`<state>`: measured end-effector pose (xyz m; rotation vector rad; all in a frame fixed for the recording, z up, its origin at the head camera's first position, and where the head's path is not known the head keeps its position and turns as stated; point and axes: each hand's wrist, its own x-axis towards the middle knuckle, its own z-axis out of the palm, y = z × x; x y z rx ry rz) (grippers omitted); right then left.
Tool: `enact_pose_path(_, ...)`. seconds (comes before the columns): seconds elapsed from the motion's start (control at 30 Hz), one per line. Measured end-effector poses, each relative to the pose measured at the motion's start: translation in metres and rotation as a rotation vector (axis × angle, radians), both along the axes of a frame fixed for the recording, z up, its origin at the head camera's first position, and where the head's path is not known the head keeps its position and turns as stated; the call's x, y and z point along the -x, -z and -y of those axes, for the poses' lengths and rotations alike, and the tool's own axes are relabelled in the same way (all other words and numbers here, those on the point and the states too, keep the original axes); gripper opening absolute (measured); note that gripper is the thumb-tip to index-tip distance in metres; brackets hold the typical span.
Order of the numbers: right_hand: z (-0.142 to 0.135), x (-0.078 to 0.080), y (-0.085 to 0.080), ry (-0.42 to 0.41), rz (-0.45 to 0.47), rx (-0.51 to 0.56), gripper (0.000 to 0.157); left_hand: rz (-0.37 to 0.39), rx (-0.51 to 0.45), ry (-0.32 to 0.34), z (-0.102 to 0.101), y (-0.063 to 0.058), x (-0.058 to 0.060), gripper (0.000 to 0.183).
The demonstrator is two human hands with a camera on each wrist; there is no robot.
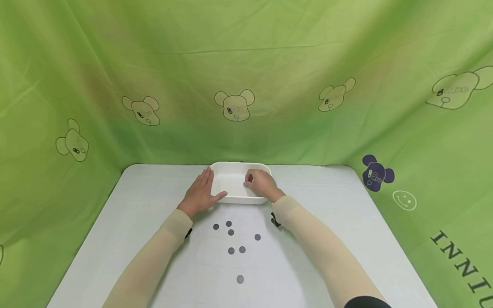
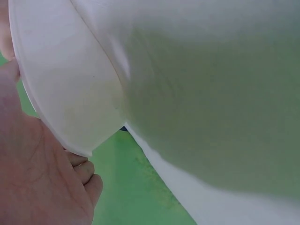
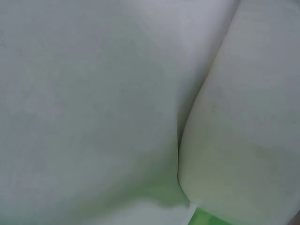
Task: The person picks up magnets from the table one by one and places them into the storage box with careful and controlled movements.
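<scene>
A white rectangular tray (image 1: 239, 200) with rounded corners stands at the far edge of the table. My left hand (image 1: 201, 192) rests on its left rim with straight fingers, the thumb spread over the near rim. In the left wrist view the palm (image 2: 42, 173) lies against the tray's edge. Inside the tray, my right hand (image 1: 262, 183) pinches a small dark disc (image 1: 244, 184) between thumb and fingertips, low over the floor; whether the disc touches it I cannot tell. The right wrist view shows only the tray's outer wall (image 3: 243, 126) and the table.
Several flat grey discs (image 1: 231, 232) lie scattered on the white table (image 1: 316, 184) between the forearms. The closest one (image 1: 240, 279) is paler. A green curtain (image 1: 185, 141) printed with bear heads surrounds the table at the back and sides.
</scene>
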<state>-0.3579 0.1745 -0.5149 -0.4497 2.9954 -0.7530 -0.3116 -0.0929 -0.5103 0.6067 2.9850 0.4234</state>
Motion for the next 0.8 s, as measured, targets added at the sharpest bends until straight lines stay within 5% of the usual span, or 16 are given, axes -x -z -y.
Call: enact_pose_path(0.8, 0.0034, -0.0025, -0.0038, 0.014, -0.014, -0.063, 0.005, 0.023, -0.006, 0.002, 0.0, -0.0045, -0.0027, 0.106)
